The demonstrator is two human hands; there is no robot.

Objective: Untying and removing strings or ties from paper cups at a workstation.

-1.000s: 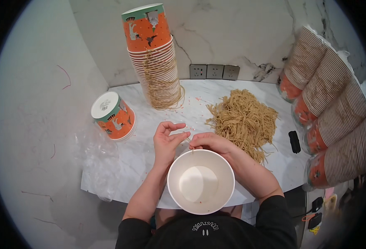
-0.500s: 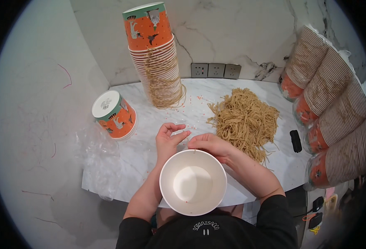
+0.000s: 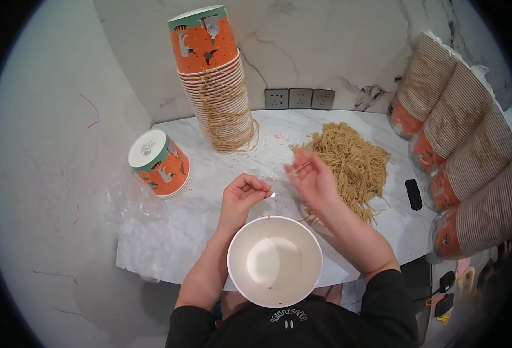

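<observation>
A paper bucket (image 3: 247,269), white inside, stands mouth up between my forearms, close against my body. A short bit of tan string shows at its far rim. Just beyond that rim my left hand (image 3: 243,196) is closed, thumb and fingertips pinched together. A small bright white spot shows at the fingertips; what they hold is too small to name. My right hand (image 3: 316,181) is raised beside the pile of tan strings (image 3: 349,162), slightly blurred. A thin tan string (image 3: 299,169) runs across its fingers, seemingly gripped there.
A tall stack of orange-printed paper buckets (image 3: 207,49) draped with string stands at the back. A shorter bucket stack (image 3: 175,168) is at left, with clear plastic wrap (image 3: 143,226) below it. Bagged bucket stacks (image 3: 462,133) line the right, near a black object (image 3: 413,195).
My right hand has moved away from the bucket rim, up and right toward the string pile. My left hand has shifted slightly right, its fingers now closer together.
</observation>
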